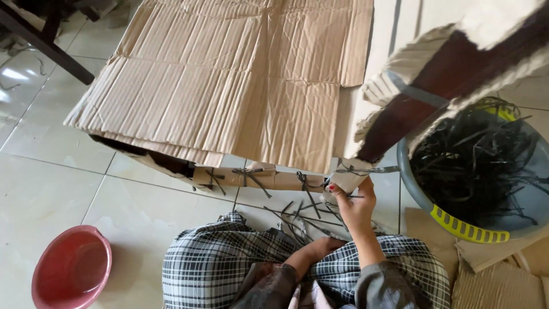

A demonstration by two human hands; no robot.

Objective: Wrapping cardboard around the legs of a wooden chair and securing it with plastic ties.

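Right hand (353,201), centre-right of frame: grip clamped on the end of a rolled cardboard bundle (269,178), right by a dark strip tie (350,170). The bundle runs left along the tiled floor (51,166), tied at intervals, just under a large flattened cardboard sheet (229,80). Left hand (321,247) sits low against the plaid lap cloth (229,257), mostly hidden; can't tell its grip. Grey basin (457,223) of dark strips (474,166) at right. Red bowl (71,269) lower left. Loose strips (297,214) on the floor near the lap.
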